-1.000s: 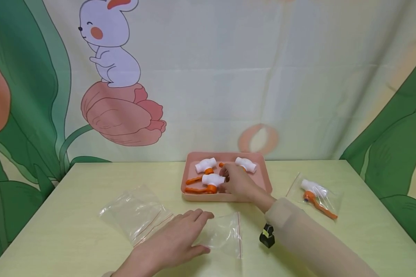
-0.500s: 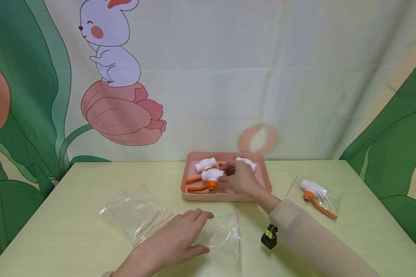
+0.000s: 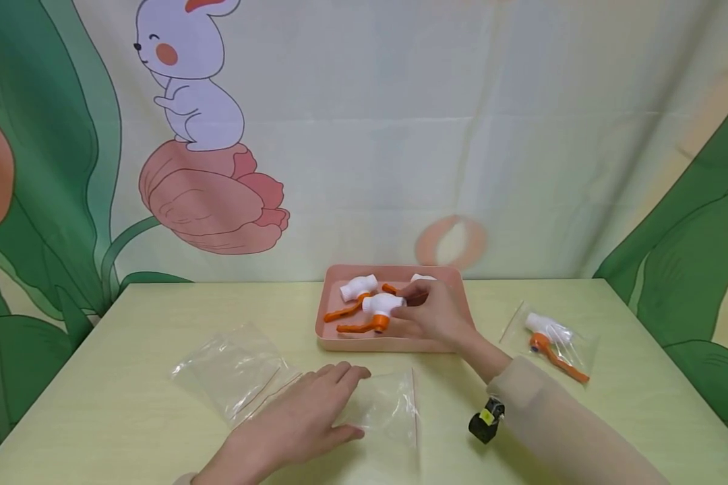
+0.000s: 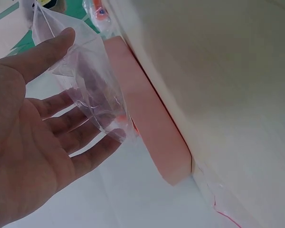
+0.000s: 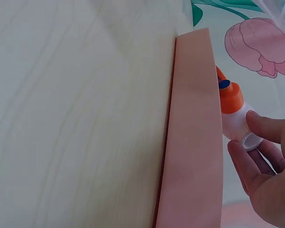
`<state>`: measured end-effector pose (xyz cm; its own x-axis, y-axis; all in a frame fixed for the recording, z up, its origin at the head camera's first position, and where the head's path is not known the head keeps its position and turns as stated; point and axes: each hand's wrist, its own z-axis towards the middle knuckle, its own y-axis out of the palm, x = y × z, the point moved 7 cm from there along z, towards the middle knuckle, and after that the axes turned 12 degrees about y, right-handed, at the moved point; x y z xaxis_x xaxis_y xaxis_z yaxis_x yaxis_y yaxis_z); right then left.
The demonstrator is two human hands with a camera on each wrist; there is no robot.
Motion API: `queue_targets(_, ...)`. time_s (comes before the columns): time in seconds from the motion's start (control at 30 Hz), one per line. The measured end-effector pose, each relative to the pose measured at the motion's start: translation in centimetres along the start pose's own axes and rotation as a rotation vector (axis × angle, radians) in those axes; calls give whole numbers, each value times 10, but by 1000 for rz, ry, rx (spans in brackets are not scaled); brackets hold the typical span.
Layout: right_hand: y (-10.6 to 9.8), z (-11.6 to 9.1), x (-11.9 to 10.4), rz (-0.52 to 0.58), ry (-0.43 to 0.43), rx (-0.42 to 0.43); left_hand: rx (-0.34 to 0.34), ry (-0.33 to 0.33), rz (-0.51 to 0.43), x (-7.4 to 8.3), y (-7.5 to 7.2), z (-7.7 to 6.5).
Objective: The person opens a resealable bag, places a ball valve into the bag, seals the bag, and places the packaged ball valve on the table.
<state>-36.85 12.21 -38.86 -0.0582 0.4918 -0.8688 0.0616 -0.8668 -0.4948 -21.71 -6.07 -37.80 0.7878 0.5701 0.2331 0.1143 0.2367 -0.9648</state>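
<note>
Toward the back of the worktop [image 3: 127, 377], within the rim of a pink tray [image 3: 394, 345], the right hand [image 3: 439, 313] pinches a white valve [image 3: 381, 305] by its right end. Its thumb and fingers are narrowed on the white body, and the orange lever points left, away from them. Whether the valve touches the tray's floor cannot be told. A second valve [image 3: 358, 288] lies behind it to the left, and a third [image 3: 423, 277] is mostly hidden by the hand.

Nearer, the left hand [image 3: 300, 414] holds its thumb wide of its extended fingers, touching a clear bag [image 3: 388, 401] whose red-lined edge faces right. More clear bags [image 3: 236, 367] lie left, and a bagged valve [image 3: 552, 331] right of the tray.
</note>
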Motion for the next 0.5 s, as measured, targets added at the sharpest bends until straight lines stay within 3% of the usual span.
queue_targets(0.23, -19, -9, -8, 56, -113, 52, 27, -21, -49, -8, -6, -1)
queue_targets(0.5, -37, -20, -2, 114, 36, 47, 76, -60, -117, -23, -9, -4)
